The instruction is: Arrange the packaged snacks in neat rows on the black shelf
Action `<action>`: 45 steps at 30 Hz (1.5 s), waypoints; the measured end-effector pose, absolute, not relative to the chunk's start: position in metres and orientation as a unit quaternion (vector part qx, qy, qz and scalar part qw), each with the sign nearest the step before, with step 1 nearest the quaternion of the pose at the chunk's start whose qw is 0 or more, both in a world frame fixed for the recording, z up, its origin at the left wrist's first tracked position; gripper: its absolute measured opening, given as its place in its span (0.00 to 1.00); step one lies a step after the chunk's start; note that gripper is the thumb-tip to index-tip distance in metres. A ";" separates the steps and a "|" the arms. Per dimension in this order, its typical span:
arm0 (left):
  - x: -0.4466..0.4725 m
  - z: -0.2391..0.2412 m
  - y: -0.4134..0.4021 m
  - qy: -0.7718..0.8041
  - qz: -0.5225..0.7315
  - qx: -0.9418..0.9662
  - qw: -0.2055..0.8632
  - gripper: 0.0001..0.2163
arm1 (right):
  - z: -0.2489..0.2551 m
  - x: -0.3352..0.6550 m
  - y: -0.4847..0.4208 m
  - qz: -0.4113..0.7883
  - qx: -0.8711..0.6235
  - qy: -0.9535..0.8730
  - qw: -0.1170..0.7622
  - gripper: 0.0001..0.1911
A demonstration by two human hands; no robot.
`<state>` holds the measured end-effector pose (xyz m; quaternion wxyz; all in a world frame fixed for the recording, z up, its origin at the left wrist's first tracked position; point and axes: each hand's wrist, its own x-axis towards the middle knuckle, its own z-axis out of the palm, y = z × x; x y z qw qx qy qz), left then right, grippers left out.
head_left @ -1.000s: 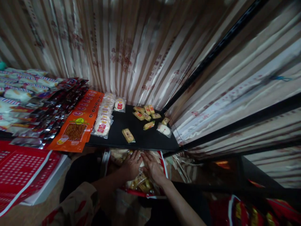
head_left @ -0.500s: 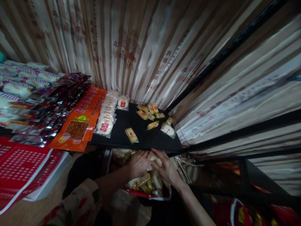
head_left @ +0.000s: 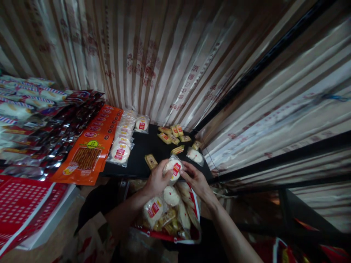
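Observation:
A round white cake in a clear wrapper with a red label [head_left: 174, 170] is held up between my two hands, above the front edge of the black shelf [head_left: 128, 164]. My left hand [head_left: 157, 180] grips it from the left with the thumb across its face. On the other side, the fingers of my right hand [head_left: 193, 177] pinch the wrapper's edge. Beneath them sits a red basket [head_left: 164, 235] full of wrapped snacks, among them a round white cake [head_left: 153, 212] and small yellow packets [head_left: 168, 218].
Left of my hands lie a row of wrapped white cakes [head_left: 120, 151], an orange snack bag [head_left: 87, 153] and dark foil packets [head_left: 63, 135]. Small yellow packets [head_left: 164, 137] are scattered at the shelf's back. A red basket [head_left: 24, 204] stands lower left; a black metal bar [head_left: 246, 80] slants at right.
Both hands have risen out of the basket, bringing up a wrapped round white cake. More of the basket's contents now shows below them.

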<state>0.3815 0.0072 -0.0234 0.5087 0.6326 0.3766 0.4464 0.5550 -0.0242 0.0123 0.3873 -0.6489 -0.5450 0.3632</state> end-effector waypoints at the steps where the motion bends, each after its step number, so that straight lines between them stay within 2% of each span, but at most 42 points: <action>1: 0.382 -0.024 0.012 0.374 0.466 0.603 0.528 0.17 | 0.012 0.552 -0.021 0.389 -0.643 -0.524 0.401 0.30; 5: 0.386 -0.027 0.034 0.371 0.511 0.495 0.597 0.17 | 0.003 0.541 -0.009 0.423 -0.650 -0.468 0.424 0.31; 8: 0.385 -0.028 0.047 0.400 0.510 0.499 0.575 0.17 | -0.003 0.539 0.001 0.308 -0.686 -0.490 0.441 0.31; 10: 0.380 -0.025 0.053 0.417 0.501 0.572 0.498 0.18 | 0.000 0.538 0.006 0.189 -0.695 -0.544 0.431 0.29; 13: 0.370 -0.019 0.060 0.395 0.459 0.720 0.339 0.18 | 0.016 0.533 0.011 0.055 -0.643 -0.675 0.356 0.25; 16: 0.366 -0.015 0.064 0.386 0.397 0.801 0.229 0.18 | 0.036 0.525 0.016 -0.015 -0.583 -0.771 0.256 0.22; 18: 0.367 -0.016 0.066 0.393 0.376 0.816 0.196 0.16 | 0.045 0.519 0.022 -0.025 -0.571 -0.796 0.198 0.22; 21: 0.370 -0.018 0.070 0.408 0.388 0.800 0.207 0.15 | 0.051 0.516 0.033 -0.011 -0.568 -0.809 0.149 0.22; 25: 0.370 -0.018 0.075 0.444 0.464 0.739 0.205 0.12 | 0.049 0.517 0.050 -0.008 -0.575 -0.803 0.157 0.18; 29: 0.367 -0.014 0.078 0.510 0.541 0.658 0.118 0.18 | 0.030 0.515 0.072 0.060 -0.617 -0.734 0.275 0.13; 33: 0.367 -0.012 0.080 0.543 0.547 0.627 0.110 0.19 | 0.004 0.499 0.095 0.310 -0.630 -0.575 0.419 0.15; 36: 0.367 -0.015 0.082 0.551 0.533 0.630 0.124 0.17 | -0.007 0.483 0.109 0.462 -0.597 -0.461 0.466 0.18; 39: 0.367 -0.021 0.089 0.545 0.516 0.648 0.131 0.17 | -0.012 0.468 0.124 0.504 -0.588 -0.407 0.484 0.20; 45: 0.369 -0.040 0.115 0.564 0.504 0.633 0.162 0.17 | -0.021 0.447 0.157 0.488 -0.601 -0.391 0.498 0.20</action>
